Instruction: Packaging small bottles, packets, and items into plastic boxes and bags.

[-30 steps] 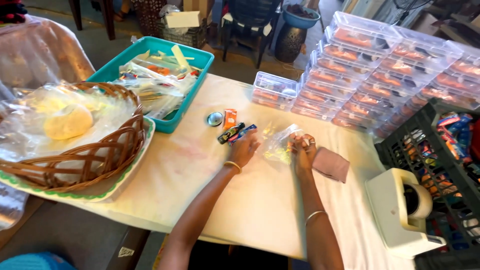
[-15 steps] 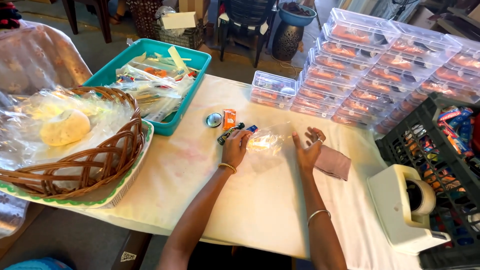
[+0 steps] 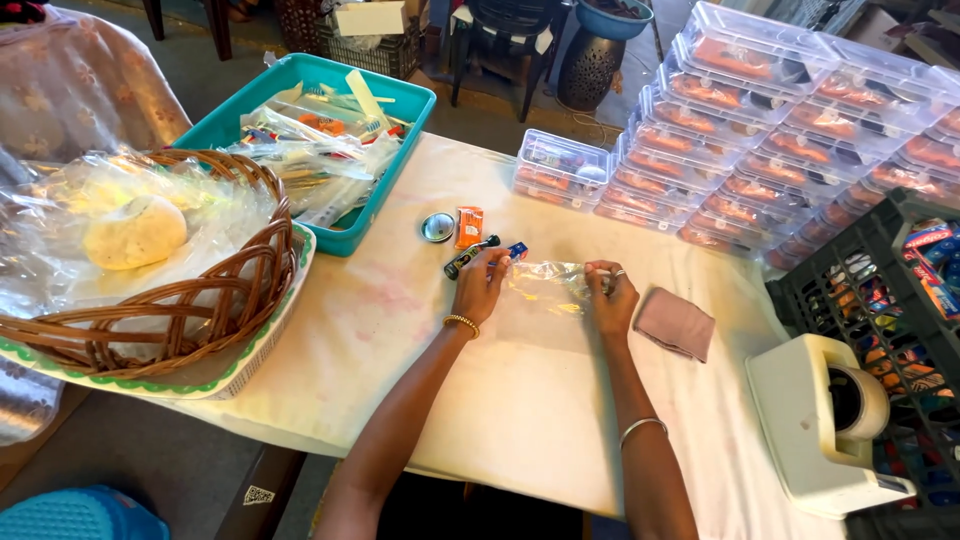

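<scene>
Both hands have drawn the clear bag taut: left hand and right hand each pinch an edge

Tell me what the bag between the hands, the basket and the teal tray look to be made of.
Bag: thin clear plastic film, glossy; it crinkles and the table shows through.
Basket: woven brown wicker or cane, slightly shiny; visible bent strands.
Teal tray: probably moulded plastic; smooth, uniform colour, rounded rim.
</scene>
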